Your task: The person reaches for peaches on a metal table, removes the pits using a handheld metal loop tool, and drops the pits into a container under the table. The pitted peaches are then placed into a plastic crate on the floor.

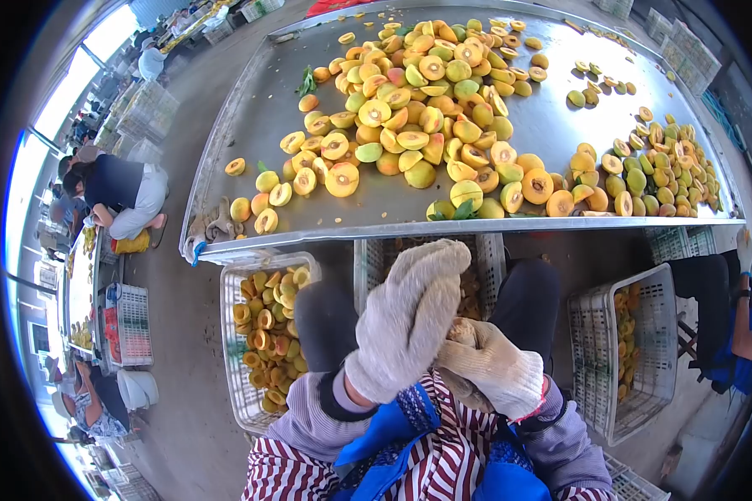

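My left hand (414,321), in a pale knitted glove, is raised above my lap in front of the table, fingers stretched out together and pointing up to the right. Close beside it on the right is my right hand (497,367), in a cream glove with a red-edged cuff. Its fingers curl inward, and the stained fingertips partly show. Whatever they hold, if anything, is hidden. Beyond both hands, halved yellow peaches (375,113) lie heaped on a metal table (267,92), some with pits showing.
Crates of peach halves stand at left (230,334) and right (635,367); another crate (368,259) sits below the table edge, between my knees. Used gloves (213,221) lie on the table's near-left corner. A co-worker's arm (742,309) is at right; another person (117,192) bends at far left.
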Demonstrator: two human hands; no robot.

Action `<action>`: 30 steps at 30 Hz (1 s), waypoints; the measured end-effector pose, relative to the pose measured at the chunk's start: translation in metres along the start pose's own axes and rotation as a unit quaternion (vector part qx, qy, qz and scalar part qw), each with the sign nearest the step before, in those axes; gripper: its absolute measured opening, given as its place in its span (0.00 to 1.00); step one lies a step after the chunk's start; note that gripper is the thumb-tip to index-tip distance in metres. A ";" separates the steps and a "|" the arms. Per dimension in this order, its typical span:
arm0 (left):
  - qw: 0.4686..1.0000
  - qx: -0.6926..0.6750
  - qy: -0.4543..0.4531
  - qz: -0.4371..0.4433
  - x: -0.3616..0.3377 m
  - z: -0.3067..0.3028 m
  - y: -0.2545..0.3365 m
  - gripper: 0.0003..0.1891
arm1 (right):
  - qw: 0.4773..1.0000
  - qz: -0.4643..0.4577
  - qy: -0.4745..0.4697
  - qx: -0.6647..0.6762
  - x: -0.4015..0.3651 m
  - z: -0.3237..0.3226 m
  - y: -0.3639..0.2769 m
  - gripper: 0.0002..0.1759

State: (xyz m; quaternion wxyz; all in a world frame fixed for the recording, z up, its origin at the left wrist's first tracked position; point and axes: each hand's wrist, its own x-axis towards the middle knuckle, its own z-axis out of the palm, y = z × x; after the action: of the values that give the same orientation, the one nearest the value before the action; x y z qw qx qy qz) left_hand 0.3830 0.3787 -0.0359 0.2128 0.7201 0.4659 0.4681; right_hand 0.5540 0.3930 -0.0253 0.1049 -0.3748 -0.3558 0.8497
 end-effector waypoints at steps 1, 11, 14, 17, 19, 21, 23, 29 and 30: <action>0.966 -0.140 -0.032 -0.213 0.004 -0.002 0.008 0.21 | 0.999 0.004 0.025 -0.021 0.000 0.002 0.000 0.16; 0.922 -0.291 -0.016 -0.254 -0.001 0.008 0.004 0.25 | 1.000 0.009 -0.009 0.005 -0.011 -0.008 -0.012 0.14; 0.839 -0.432 0.006 -0.331 -0.001 0.005 0.001 0.25 | 0.997 -0.026 0.037 -0.060 -0.003 -0.003 0.004 0.14; 0.830 -0.452 0.021 -0.327 -0.007 0.008 0.006 0.22 | 0.981 -0.062 0.094 -0.158 0.008 0.000 0.019 0.19; 0.864 -0.423 0.091 -0.257 -0.015 0.016 0.013 0.22 | 0.959 -0.195 0.118 -0.167 0.014 0.001 0.035 0.19; 0.878 -0.420 0.102 -0.203 -0.028 0.025 0.009 0.23 | 0.945 -0.244 0.132 -0.172 0.012 0.001 0.039 0.22; 0.899 -0.391 0.119 -0.160 -0.033 0.029 0.008 0.24 | 0.941 -0.211 0.139 -0.224 0.007 0.001 0.037 0.20; 0.950 -0.260 0.050 -0.164 -0.019 0.013 0.009 0.19 | 0.997 -0.019 -0.005 -0.076 0.000 -0.003 0.018 0.17; 0.950 -0.255 0.063 -0.168 -0.016 0.013 0.014 0.20 | 0.990 -0.122 0.005 -0.076 0.003 0.001 0.024 0.16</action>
State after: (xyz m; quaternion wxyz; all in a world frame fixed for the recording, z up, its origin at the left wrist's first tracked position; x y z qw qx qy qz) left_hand 0.3993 0.3594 -0.0395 0.4348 0.5223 0.4578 0.5732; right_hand 0.5530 0.3765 -0.0430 0.1805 -0.3396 -0.4617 0.7994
